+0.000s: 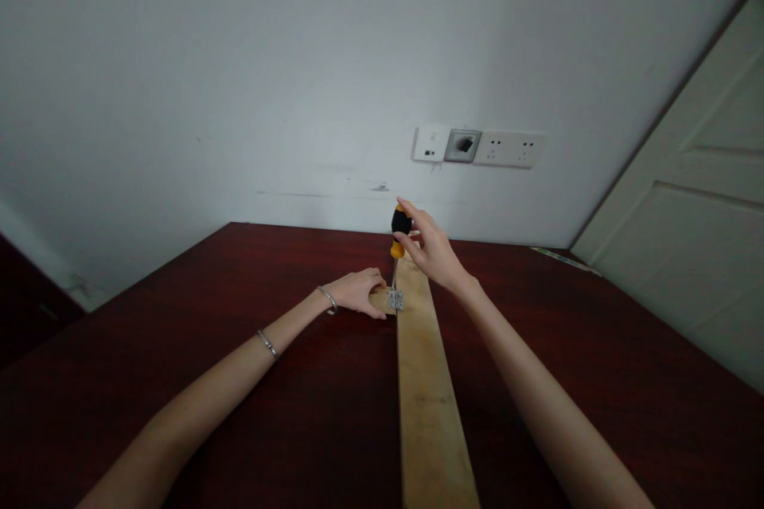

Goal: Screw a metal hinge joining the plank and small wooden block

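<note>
A yellow and black screwdriver (398, 229) stands nearly upright, its handle held in the fingers of my right hand (434, 250). Its shaft points down to a small metal hinge (396, 300). The hinge lies across the seam between a long wooden board (426, 382) and a short wooden piece (380, 300) to its left. My left hand (356, 292) wraps thumb and fingers round the short piece, pressing it against the board's side. Whether the tip sits in a screw is too small to tell.
The dark red table (286, 413) reaches back to a white wall (239, 56). Wall sockets (507, 149) sit above its far edge. A white panelled door (692, 231) stands at the right, near a thin flat strip (564, 258) on the table's back edge.
</note>
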{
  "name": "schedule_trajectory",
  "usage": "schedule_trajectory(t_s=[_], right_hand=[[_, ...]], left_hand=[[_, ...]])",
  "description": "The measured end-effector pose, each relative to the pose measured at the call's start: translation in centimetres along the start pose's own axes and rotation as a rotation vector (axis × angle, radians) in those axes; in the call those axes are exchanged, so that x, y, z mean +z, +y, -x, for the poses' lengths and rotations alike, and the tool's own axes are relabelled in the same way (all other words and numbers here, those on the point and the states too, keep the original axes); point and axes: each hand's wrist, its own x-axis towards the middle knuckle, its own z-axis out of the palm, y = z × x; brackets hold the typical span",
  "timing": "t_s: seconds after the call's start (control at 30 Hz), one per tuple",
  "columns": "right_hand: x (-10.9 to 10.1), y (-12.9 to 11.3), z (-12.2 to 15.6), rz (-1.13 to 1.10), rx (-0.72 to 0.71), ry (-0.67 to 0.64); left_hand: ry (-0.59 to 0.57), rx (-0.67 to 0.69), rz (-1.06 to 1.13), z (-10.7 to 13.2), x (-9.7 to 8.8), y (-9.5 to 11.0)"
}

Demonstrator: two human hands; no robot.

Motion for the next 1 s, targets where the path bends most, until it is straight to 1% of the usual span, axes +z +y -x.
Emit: schedule_trajectory(t_s=[0.17, 0.3, 0.37, 0.53, 0.67, 0.77, 0.87, 0.93, 1.0], right_hand=[[1.1, 0.2, 0.1, -0.077, 0.069, 0.132], [1.1, 0.1, 0.2, -0.094, 0.094, 0.173], [0.9, -0.1, 0.2, -0.091, 0.086, 0.163], [0.5, -0.5, 0.3, -0.078, 0.043, 0.067], [0.7, -0.3, 0.3, -0.032, -0.006, 0.077], [1.0, -0.1, 0.2, -0.016, 0.018, 0.104], [1.0, -0.2, 0.3, -0.046, 0.051, 0.117], [0.9, -0.6, 0.3, -0.055, 0.047, 0.100], [0.7, -0.9, 0.2, -0.039, 0.032, 0.057]], left_hand=[[0.017, 0.003, 0.013, 0.0, 0.0, 0.0], [0.012, -0.003, 0.019, 0.0, 0.0, -0.1], [0.011, 0.000, 0.019, 0.0, 0.1, -0.2], [0.016, 0.018, 0.026, 0.0, 0.0, -0.1], [0.020, 0.016, 0.044, 0.0, -0.1, -0.1], [0.025, 0.012, 0.054, 0.0, 0.0, -0.2], [0.030, 0.013, 0.052, 0.0, 0.1, -0.3], [0.027, 0.013, 0.050, 0.0, 0.1, -0.3], [0.024, 0.012, 0.052, 0.0, 0.1, -0.3]])
